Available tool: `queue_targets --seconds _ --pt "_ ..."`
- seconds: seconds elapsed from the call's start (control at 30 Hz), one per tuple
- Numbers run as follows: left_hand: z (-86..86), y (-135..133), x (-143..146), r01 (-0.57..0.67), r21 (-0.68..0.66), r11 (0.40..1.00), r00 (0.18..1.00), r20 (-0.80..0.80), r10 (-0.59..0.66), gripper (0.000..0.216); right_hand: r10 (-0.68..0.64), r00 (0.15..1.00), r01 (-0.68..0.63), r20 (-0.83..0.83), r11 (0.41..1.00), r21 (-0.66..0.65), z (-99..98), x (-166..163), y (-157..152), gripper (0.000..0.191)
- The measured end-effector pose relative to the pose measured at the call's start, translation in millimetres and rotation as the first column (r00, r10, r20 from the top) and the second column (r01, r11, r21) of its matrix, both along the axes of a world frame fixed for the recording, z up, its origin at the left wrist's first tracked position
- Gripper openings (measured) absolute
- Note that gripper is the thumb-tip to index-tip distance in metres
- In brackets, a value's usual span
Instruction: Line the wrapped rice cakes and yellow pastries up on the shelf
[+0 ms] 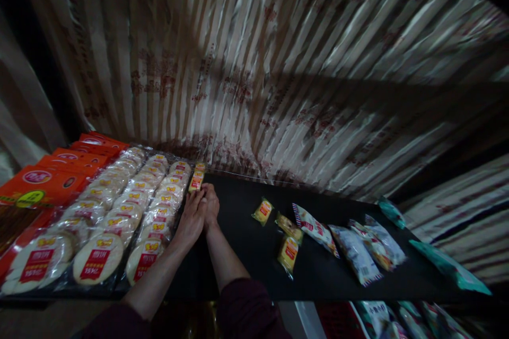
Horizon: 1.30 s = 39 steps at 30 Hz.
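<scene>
Along the cracker rows' (131, 206) right edge, I see my left hand (191, 221) and right hand (211, 204) pressed together at a small yellow packet (196, 177), grip impossible to tell, black shelf (246, 246) open rightward.

Cracker rows (119, 212) left on shelf (246, 259), loose packets (318, 233) right

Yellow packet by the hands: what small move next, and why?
Probably slide the yellow packet flush against the cracker rows: left hand and right hand meet just short of it, and it lies apart from the loose packets further right.
</scene>
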<state>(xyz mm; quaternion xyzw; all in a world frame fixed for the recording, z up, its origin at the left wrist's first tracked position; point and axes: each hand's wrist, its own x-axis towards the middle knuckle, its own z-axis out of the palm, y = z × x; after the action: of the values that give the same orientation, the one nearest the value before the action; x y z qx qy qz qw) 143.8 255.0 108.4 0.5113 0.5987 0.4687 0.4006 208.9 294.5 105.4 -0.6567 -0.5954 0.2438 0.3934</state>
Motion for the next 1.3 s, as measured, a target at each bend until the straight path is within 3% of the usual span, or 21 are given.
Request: queue_targets --seconds 0.3,0.47,0.6,1.07,1.3 --pt "-0.9 1 1 0.005 0.000 1.000 1.000 0.000 -0.005 0.046 0.001 1.000 -0.001 0.031 1.000 -0.005 -1.2 4 4 0.024" --pt "1.9 -2 -2 0.031 0.002 1.000 1.000 0.005 -0.031 0.046 -0.037 0.999 0.037 0.013 0.999 0.005 -5.5 4 10 0.037" --pt "6.3 -4 -4 0.048 0.002 0.999 0.999 0.023 -0.048 0.046 0.011 1.000 -0.011 -0.020 1.000 -0.003 -6.2 4 15 0.045" --pt "6.2 -3 -4 0.015 -0.002 1.000 0.999 0.040 -0.015 0.044 -0.013 1.000 0.012 -0.021 0.998 -0.053 -3.0 0 21 0.043" --pt "5.1 -3 1 0.020 -0.036 0.999 1.000 -0.020 -0.021 0.047 0.019 0.999 -0.021 -0.027 0.997 -0.070 -0.2 8 6 0.046"
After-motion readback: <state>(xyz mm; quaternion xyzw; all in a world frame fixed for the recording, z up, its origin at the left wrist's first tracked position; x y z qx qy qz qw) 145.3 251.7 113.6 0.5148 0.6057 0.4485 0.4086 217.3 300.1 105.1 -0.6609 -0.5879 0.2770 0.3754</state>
